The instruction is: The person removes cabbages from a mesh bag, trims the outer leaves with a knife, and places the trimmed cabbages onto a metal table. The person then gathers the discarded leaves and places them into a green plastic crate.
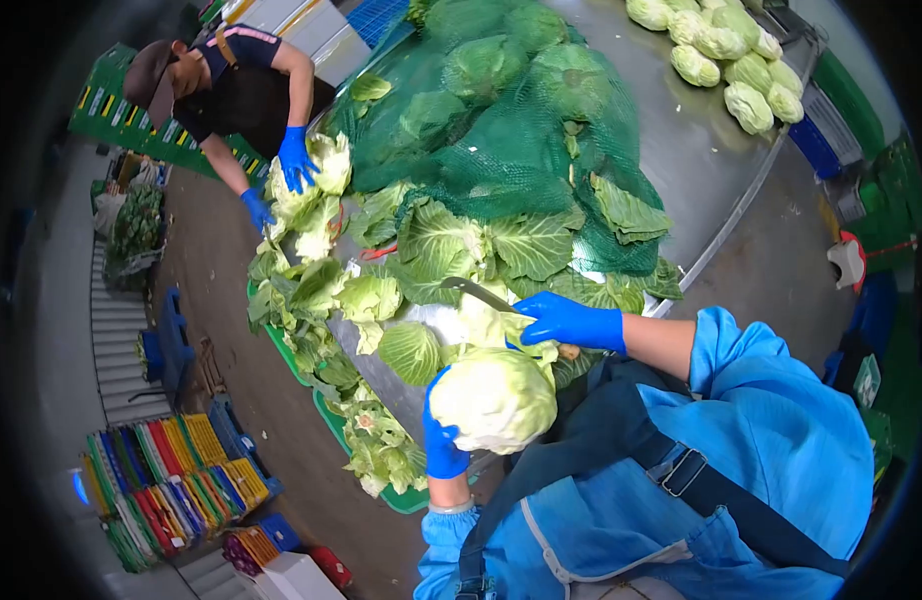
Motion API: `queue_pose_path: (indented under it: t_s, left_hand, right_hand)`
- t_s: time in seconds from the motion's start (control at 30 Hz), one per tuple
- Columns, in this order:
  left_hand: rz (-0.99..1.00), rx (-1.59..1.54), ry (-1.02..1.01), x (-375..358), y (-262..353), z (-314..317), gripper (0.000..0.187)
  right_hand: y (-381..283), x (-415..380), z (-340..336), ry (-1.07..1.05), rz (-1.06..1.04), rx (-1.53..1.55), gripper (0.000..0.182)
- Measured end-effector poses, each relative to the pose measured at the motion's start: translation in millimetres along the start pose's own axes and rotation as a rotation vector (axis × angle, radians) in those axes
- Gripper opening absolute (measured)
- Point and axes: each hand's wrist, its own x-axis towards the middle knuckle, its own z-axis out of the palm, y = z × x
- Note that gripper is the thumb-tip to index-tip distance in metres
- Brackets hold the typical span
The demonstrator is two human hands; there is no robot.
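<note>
My left hand (444,430), in a blue glove, is wrapped round the side of a pale trimmed cabbage (493,400) near my body. Above and right of it, my right hand (566,322), also gloved in blue, is closed round a knife (474,291) whose handle is hidden in the fingers. The curved blade points left over loose outer leaves (534,243). Just left of the knife hand lie more green leaves (410,352) on the metal table (386,385). Beyond them, a green net (501,165) covers several whole cabbages (486,65).
Pale trimmed cabbages (749,105) are piled at the table's far right. Across the left side, a co-worker (251,95) in blue gloves handles leaves. Green crates (336,425) with leaves stand along the left table edge. Stacked coloured crates (176,485) are on the floor at lower left.
</note>
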Motion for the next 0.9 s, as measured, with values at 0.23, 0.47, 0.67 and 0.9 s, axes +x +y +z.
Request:
queue_pose_path:
  t_s: [0.23,0.47,0.67,0.9]
  left_hand:
    - [0.281,-0.467,0.444,37.5,-11.0,8.7,0.046]
    - [0.192,-0.468,0.302,36.8,26.1,50.2,0.061]
    - [-0.090,-0.144,0.147,10.0,47.5,31.0,0.065]
    - [-0.367,-0.319,0.391,44.2,-46.4,1.8,0.059]
  right_hand:
    - [34.4,21.1,-19.4,0.529,-0.325,-0.850,0.062]
    - [-36.4,3.1,50.0,0.052,-0.344,-0.035,0.075]
    - [-28.0,14.9,6.8,-0.155,-0.026,0.196,0.056]
    - [33.6,22.6,-9.9,0.501,-0.682,-0.804,0.035]
